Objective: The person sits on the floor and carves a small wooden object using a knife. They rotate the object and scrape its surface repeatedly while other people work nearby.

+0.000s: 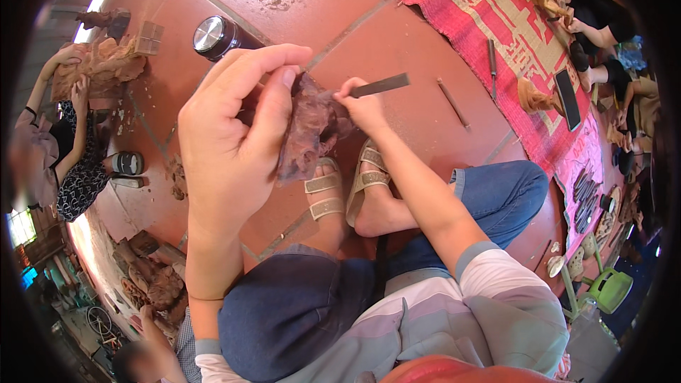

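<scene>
fingers (273, 92) of your left hand (227, 135) grip the dark wood carving (308, 131).
your right hand (362, 103) pinches a flat metal chisel (379, 86) against it.

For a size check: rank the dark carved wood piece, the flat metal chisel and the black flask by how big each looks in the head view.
1. Dark carved wood piece, held by the left hand.
2. Black flask and flat metal chisel in the right hand: too alike to rank, since the chisel is longer but thinner.
</scene>
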Demonstrator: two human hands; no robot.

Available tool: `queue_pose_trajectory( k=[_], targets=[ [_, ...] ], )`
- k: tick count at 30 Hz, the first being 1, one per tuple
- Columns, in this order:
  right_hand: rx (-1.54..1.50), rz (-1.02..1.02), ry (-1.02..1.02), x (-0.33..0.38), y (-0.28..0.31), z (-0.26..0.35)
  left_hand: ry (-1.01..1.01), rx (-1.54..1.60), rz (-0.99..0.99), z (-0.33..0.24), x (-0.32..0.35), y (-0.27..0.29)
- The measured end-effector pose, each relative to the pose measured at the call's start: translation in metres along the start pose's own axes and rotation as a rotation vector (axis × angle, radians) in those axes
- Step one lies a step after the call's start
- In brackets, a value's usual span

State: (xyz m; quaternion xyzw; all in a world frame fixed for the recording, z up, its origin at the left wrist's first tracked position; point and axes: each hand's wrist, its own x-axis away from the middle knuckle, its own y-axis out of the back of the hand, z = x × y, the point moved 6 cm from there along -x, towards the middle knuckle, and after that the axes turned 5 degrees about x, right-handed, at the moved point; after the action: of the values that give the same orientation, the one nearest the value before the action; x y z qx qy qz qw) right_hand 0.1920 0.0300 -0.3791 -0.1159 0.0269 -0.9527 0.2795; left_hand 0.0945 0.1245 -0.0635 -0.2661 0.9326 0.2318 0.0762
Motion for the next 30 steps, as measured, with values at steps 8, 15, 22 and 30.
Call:
queue_pose_trajectory(
  k=[8,15,22,30],
  targets=[
    [0.214,-0.125,0.022,0.004,0.009,0.001,0.016,0.026,-0.003,0.000,0.000,-0.005],
    [-0.200,-0.213,-0.187,0.016,0.063,-0.008,-0.006,-0.003,-0.006,-0.002,-0.001,-0.001],
    [0.091,-0.168,-0.060,0.007,0.043,-0.019,0.009,-0.045,0.029,-0.006,-0.002,-0.002],
    [-0.277,-0.219,-0.367,0.011,0.046,-0.040,0.008,-0.059,0.025,-0.005,-0.001,-0.001]
  ],
)
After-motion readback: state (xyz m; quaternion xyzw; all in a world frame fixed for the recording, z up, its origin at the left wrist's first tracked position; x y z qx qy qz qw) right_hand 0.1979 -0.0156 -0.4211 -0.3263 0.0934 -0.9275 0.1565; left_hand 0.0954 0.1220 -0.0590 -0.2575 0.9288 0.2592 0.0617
